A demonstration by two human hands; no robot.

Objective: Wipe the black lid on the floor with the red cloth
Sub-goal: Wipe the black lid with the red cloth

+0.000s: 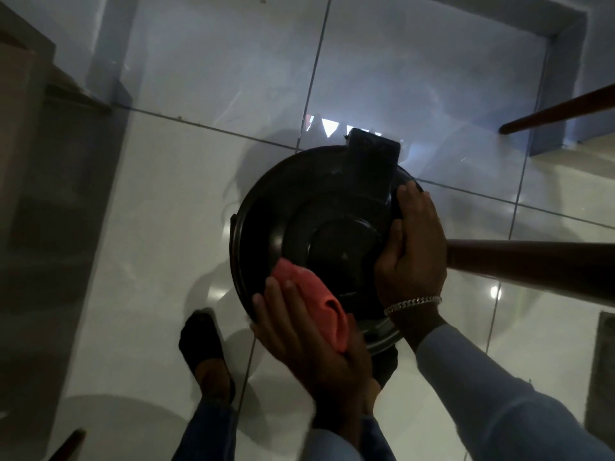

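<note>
A round black lid [293, 207] with a raised centre and a rectangular black handle block at its far edge fills the middle of the head view, above the white tiled floor. My right hand [411, 251], with a silver bracelet at the wrist, grips the lid's right rim. My left hand [299, 331] presses a bunched red cloth [316, 301] against the lid's near-left surface. The lid's near edge is hidden behind my hands.
Glossy white floor tiles [159, 227] lie all around. My black-socked foot [203, 341] stands at the lower left. Dark wooden legs [532, 264] reach in from the right. A brown cabinet [30, 161] lines the left side, a blue wall base [562, 78] the far right.
</note>
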